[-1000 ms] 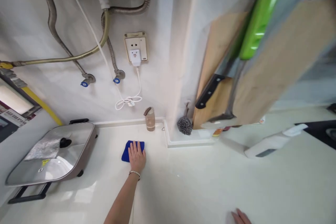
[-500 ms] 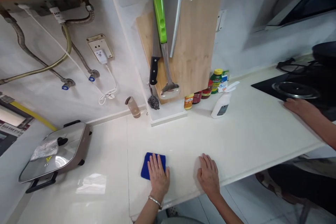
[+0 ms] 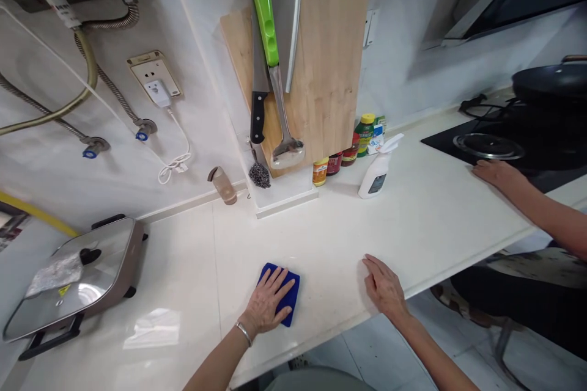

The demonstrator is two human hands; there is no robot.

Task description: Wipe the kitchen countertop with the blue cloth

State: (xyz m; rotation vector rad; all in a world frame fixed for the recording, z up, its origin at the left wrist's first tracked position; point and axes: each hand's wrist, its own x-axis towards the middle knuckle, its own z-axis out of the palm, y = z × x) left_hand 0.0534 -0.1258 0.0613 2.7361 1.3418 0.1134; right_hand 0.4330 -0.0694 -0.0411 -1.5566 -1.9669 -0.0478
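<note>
A folded blue cloth lies on the white countertop. Flat on top of it, with fingers spread, is my left hand, a silver bracelet at its wrist. To the right, my right hand rests near the counter's front edge, fingers stretched out and nothing in it. Behind the hands stands a white spray bottle, touched by neither.
An electric pan sits at the left. A cutting board, knives and a ladle hang from the wall above jars. Another person's hand rests by the black stove at the right. A tumbler leans by the wall.
The view has shifted. My left hand and the blue cloth have moved right along the counter, and the cloth has turned. My right hand has also moved somewhat right.
</note>
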